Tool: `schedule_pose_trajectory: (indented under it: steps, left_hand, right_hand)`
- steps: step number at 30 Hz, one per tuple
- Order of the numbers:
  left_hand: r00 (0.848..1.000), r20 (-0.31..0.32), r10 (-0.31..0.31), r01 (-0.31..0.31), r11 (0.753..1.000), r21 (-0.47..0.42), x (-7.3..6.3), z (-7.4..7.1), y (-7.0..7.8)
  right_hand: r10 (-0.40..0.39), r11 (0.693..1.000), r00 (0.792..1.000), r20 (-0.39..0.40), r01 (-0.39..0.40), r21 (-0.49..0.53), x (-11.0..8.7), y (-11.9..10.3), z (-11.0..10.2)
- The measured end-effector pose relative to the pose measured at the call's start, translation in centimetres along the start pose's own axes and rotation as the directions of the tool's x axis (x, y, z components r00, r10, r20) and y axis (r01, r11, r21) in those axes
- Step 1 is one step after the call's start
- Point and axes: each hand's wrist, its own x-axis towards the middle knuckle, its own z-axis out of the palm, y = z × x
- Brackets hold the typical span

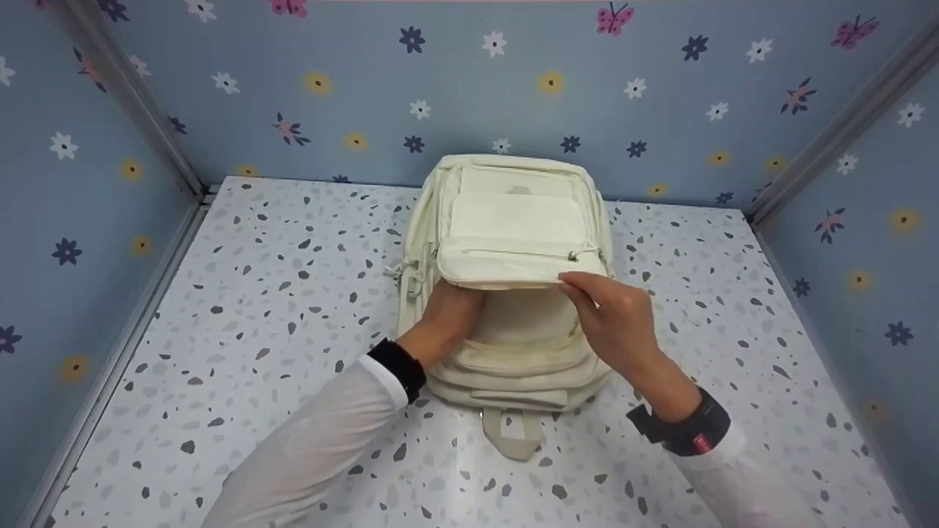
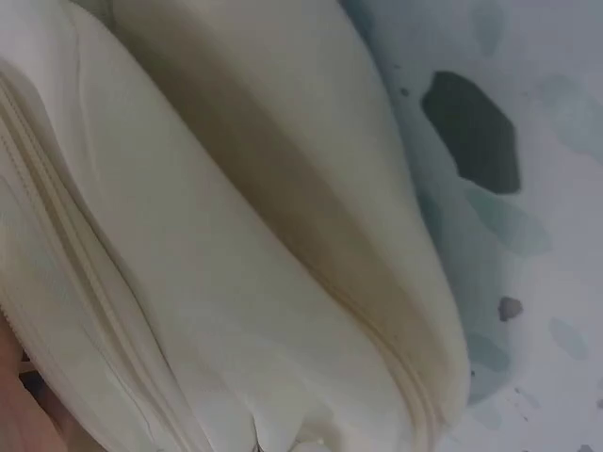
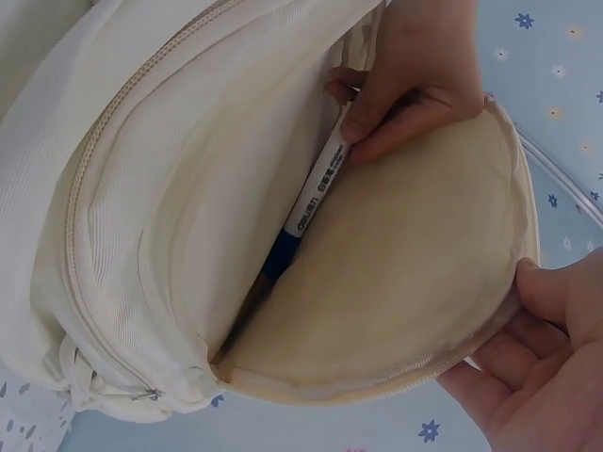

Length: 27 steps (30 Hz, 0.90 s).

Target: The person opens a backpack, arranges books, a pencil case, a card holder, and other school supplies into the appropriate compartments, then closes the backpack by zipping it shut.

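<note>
A cream backpack [image 1: 528, 367] lies on the speckled surface, its front pocket unzipped. With thumb and fingertips, my right hand [image 1: 620, 319] pinches the edge of the pocket's flap [image 1: 513, 220], holding it away from the bag. My left hand [image 1: 451, 312] reaches under that flap, its fingers hidden in the head view. The right wrist view shows the left hand [image 3: 415, 85] pinching one end of a whiteboard marker [image 3: 320, 184], white with a blue part, inside the pocket. The marker's far end sits down in the fold. Only a bit of the left hand [image 2: 28, 414] shows in the left wrist view.
Blue panels [image 1: 484, 88] with flowers and butterflies stand behind and on both sides of the white speckled tabletop [image 1: 286, 293]. A strap loop [image 1: 512, 436] sticks out from the bag's near end. White cords [image 1: 407, 275] hang at its left side.
</note>
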Motion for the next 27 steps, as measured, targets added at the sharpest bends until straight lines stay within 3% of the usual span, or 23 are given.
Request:
schedule_pose_trajectory:
  steps: [2, 5, 8, 10, 11, 12, 13, 15, 16, 17, 19, 21, 23, 24, 25, 27]
  left_hand:
    - [0.998, -0.032, -0.053, 0.049, 0.993, -0.105, 0.2, 0.5, 0.0]
    - [0.997, -0.054, -0.058, 0.048, 0.985, -0.167, 0.2, 0.8, -0.2]
    - [0.995, -0.043, -0.085, 0.071, 0.961, -0.267, -0.2, 0.8, -0.3]
    - [1.000, -0.015, 0.001, -0.004, 0.988, -0.157, -0.6, 0.4, -0.4]
    - [0.997, -0.001, 0.075, -0.075, 0.995, -0.073, -0.9, 0.3, -0.5]
    - [0.987, 0.012, 0.160, -0.161, 0.987, 0.031, -1.2, 0.1, -0.6]
    - [0.967, 0.018, 0.255, -0.255, 0.954, 0.159, -1.5, -0.2, -0.8]
    - [0.895, 0.019, 0.445, -0.417, 0.823, 0.387, -2.2, -0.9, -1.3]
    - [0.858, 0.015, 0.513, -0.465, 0.765, 0.446, -2.5, -1.2, -1.7]
    - [0.828, 0.003, 0.561, -0.495, 0.728, 0.474, -2.9, -1.6, -2.0]
    - [0.779, -0.024, 0.626, -0.530, 0.680, 0.507, -3.6, -2.4, -2.6]
    - [0.748, -0.057, 0.662, -0.551, 0.666, 0.502, -4.2, -3.2, -3.3]
    - [0.740, -0.094, 0.666, -0.549, 0.679, 0.487, -4.5, -3.9, -3.9]
    - [0.747, -0.113, 0.655, -0.536, 0.694, 0.482, -4.6, -4.3, -4.2]
    - [0.760, -0.132, 0.637, -0.515, 0.712, 0.477, -4.7, -4.5, -4.4]
    - [0.805, -0.166, 0.570, -0.446, 0.765, 0.466, -4.6, -5.1, -4.9]
  right_hand:
    - [-0.001, 1.000, 1.000, -0.003, 0.001, 0.002, -0.2, 0.0, 0.1]
    - [-0.001, 1.000, 1.000, 0.001, 0.001, 0.009, -0.3, -0.1, 0.3]
    - [0.000, 1.000, 1.000, 0.004, 0.000, 0.013, -0.5, -0.1, 0.3]
    - [-0.002, 1.000, 1.000, 0.003, 0.002, 0.011, -0.7, 0.0, 0.2]
    - [-0.002, 1.000, 1.000, 0.002, 0.002, 0.010, -0.8, 0.1, 0.2]
    - [-0.003, 1.000, 1.000, 0.001, 0.003, 0.008, -1.0, 0.1, 0.1]
    - [-0.005, 1.000, 1.000, 0.001, 0.005, 0.008, -1.1, 0.1, 0.2]
    - [-0.012, 1.000, 1.000, -0.001, 0.012, 0.015, -1.5, 0.2, 0.3]
    - [-0.016, 1.000, 1.000, -0.003, 0.016, 0.019, -1.8, 0.2, 0.3]
    - [-0.023, 0.999, 1.000, -0.007, 0.023, 0.022, -2.0, 0.3, 0.4]
    - [-0.039, 0.999, 0.999, -0.014, 0.039, 0.026, -2.6, 0.3, 0.6]
    - [-0.052, 0.998, 0.999, -0.014, 0.052, 0.026, -3.1, 0.4, 0.9]
    - [-0.058, 0.998, 0.998, -0.008, 0.058, 0.010, -3.7, 0.4, 1.1]
    - [-0.058, 0.998, 0.998, -0.005, 0.058, 0.002, -4.0, 0.4, 1.2]
    - [-0.056, 0.998, 0.998, 0.001, 0.056, -0.005, -4.3, 0.4, 1.3]
    - [-0.050, 0.999, 0.999, 0.012, 0.051, -0.017, -4.8, 0.4, 1.6]
